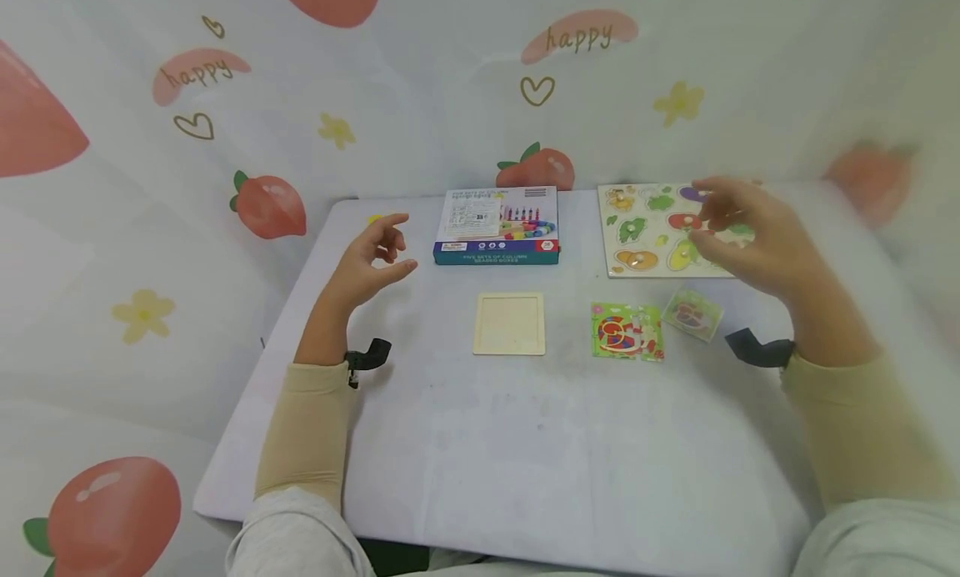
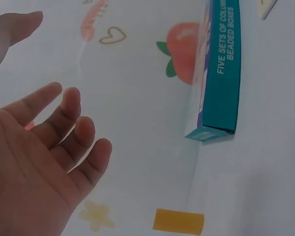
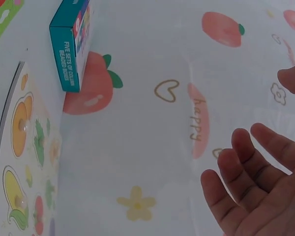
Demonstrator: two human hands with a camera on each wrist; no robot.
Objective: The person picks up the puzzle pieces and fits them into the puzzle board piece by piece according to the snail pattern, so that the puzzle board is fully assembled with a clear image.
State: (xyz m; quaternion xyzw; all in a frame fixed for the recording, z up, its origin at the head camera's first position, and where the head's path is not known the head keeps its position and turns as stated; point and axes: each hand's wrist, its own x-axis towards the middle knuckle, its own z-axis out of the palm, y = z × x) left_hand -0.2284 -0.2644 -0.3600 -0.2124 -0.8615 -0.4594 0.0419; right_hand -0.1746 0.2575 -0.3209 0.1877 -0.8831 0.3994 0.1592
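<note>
My left hand (image 1: 366, 264) is raised over the left side of the table, its fingers loosely bent and holding nothing. Nearest to it are a yellow block (image 2: 178, 221), mostly hidden behind the hand in the head view, and a box of beads (image 1: 497, 227) labelled "Five sets of column beaded boxes". On the other side, my right hand (image 1: 765, 248) hovers with relaxed fingers, also holding nothing. It covers part of a vegetable knob-puzzle board (image 1: 622, 227). Below that board lie a snail picture puzzle (image 1: 627, 333) and a small clear case (image 1: 693, 313) with a similar picture.
A pale square wooden tray (image 1: 509, 324) lies flat near the middle of the white-covered table (image 1: 480, 444). Behind the table hangs a white backdrop (image 1: 420, 85) printed with fruit, hearts and flowers. Dark straps (image 1: 367, 356) sit on both wrists.
</note>
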